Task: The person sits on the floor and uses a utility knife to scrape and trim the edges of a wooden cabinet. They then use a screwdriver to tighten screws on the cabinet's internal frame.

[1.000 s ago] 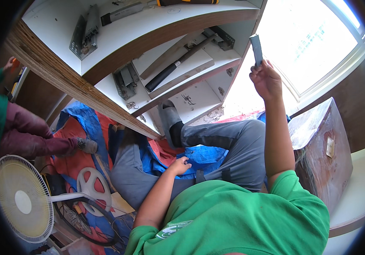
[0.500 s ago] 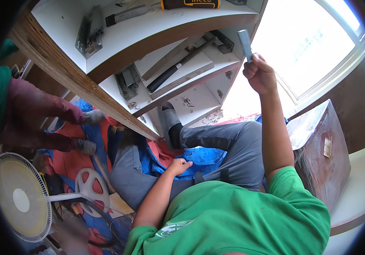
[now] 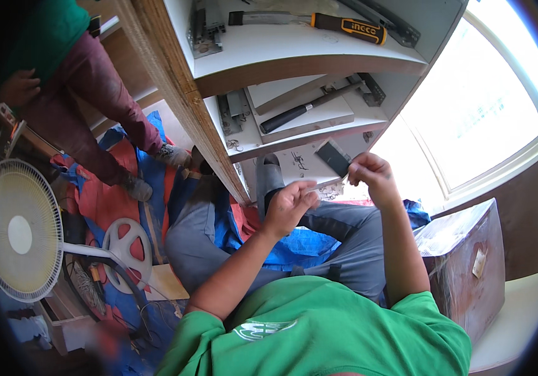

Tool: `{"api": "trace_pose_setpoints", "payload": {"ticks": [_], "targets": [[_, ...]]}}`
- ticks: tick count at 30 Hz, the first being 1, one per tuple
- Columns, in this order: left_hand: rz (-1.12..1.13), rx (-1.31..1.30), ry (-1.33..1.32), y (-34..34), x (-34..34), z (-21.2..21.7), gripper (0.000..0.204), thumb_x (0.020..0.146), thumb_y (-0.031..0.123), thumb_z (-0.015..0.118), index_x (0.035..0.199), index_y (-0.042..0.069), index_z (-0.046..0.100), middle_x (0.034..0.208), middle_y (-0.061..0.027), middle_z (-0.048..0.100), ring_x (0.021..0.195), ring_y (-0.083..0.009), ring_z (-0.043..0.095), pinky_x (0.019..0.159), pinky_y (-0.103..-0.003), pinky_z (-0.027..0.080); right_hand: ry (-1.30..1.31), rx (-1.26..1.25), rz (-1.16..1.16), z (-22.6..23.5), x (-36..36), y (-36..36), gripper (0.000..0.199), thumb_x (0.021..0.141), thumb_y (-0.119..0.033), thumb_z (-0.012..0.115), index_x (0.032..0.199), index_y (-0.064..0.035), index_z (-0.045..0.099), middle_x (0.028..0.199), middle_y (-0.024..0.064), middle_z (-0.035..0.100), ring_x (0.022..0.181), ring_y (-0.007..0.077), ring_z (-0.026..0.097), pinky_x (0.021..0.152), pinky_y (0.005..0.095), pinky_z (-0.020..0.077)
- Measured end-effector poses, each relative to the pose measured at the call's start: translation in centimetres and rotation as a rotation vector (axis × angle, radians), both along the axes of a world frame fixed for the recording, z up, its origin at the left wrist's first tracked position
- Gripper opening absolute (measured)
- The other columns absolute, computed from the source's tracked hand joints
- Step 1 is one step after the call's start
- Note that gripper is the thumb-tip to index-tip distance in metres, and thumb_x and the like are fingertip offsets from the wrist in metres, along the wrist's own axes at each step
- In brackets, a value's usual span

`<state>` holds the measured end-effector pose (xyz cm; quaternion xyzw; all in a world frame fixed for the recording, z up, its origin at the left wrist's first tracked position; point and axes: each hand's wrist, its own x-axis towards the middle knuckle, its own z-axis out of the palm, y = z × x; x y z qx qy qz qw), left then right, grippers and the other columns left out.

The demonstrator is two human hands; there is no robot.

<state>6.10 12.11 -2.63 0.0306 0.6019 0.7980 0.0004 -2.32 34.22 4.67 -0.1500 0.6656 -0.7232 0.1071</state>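
At the far left stands a white pedestal fan (image 3: 21, 229) on the cluttered floor, and just beyond it another person's legs in dark red trousers (image 3: 103, 94) step across a blue and orange tarp (image 3: 103, 200). Moving inward, the edge of a white cabinet (image 3: 175, 94) slants down the frame; its upper shelf carries a chisel with an orange and black handle (image 3: 319, 22), the shelf below a hammer with a dark grip (image 3: 303, 109). Below the shelves, the left hand (image 3: 288, 207) is raised with fingers loosely curled, pinching what seems to be a thin pale sliver; what it is cannot be told. Just to its right and slightly higher, the right hand (image 3: 372, 178) grips a small dark flat piece (image 3: 333, 156) between thumb and fingertips. The piece's long axis runs up-left to down-right, its free end pointing toward the cabinet. It sits above and between the hands, nearer the right. Farther right stands a wrapped brown box (image 3: 469, 257) under a bright window (image 3: 488, 94).
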Motion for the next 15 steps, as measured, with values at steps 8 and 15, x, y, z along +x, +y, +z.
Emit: {"api": "trace_pose_setpoints", "payload": {"ticks": [8,15], "targets": [[0.345,-0.411,0.203,-1.7,0.4,4.6,0.026,0.095,0.024,0.069,0.082,0.001,0.068,0.071,-0.0107,0.067,0.065,-0.0172,0.063,0.062,-0.03,0.048,0.132,0.284,0.099,2.4,2.7,-4.2,0.02,0.097,-0.021,0.067,0.097,-0.0006,0.067,0.078,0.0026,0.066,0.074,0.0123,0.064,0.072,0.0282,0.0526],[0.267,-0.263,0.295,-2.5,-0.7,4.8,0.024,0.096,0.023,0.067,0.104,-0.001,0.068,0.089,-0.0102,0.073,0.082,-0.0164,0.069,0.077,-0.029,0.053,0.12,0.53,0.099,6.0,2.6,-6.2,0.014,0.093,-0.014,0.07,0.097,-0.0005,0.067,0.081,0.0027,0.063,0.078,0.0112,0.06,0.071,0.0274,0.0487]]}}
